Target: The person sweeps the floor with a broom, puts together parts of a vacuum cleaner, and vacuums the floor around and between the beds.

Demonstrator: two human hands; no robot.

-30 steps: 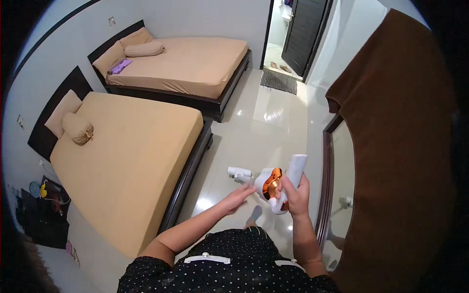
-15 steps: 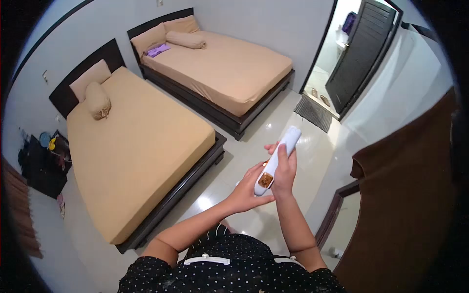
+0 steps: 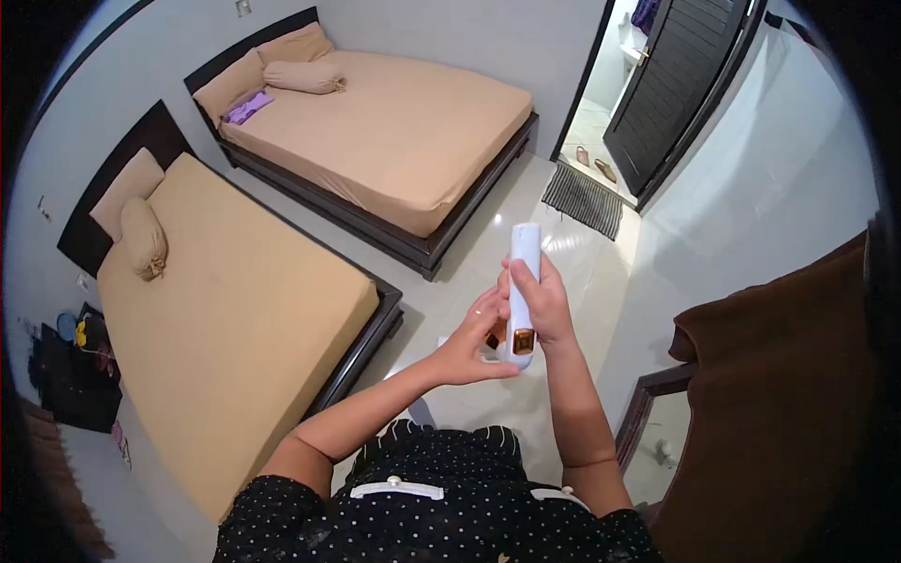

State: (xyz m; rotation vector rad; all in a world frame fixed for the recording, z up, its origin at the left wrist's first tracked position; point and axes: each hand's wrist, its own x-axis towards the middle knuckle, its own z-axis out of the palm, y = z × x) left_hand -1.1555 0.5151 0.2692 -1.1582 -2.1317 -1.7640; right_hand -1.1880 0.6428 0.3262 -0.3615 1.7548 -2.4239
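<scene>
My right hand (image 3: 547,305) is wrapped round a slim white device (image 3: 526,242) with rounded ends, its thumb lying along the front. A gold-brown square (image 3: 524,342) is set into the lower end. The device stands nearly upright in view, over the floor; I cannot make out its exact kind. My left hand (image 3: 466,349) curves around the lower end from the left, thumb stretched under the base and fingers against the side. A small gold-brown part (image 3: 492,341) shows between that hand and the device. Some fingertips are hidden behind it.
Two beds with beige sheets, a nearer bed (image 3: 235,310) and a farther bed (image 3: 394,131), stand left and ahead. A dark door (image 3: 671,94) is open beyond a striped mat (image 3: 584,200). Brown cloth (image 3: 779,375) hangs at right over a framed mirror (image 3: 662,432).
The white device has turned from a rightward slant to nearly upright and shifted slightly left, both hands moving with it. The view has swung a little to the right.
</scene>
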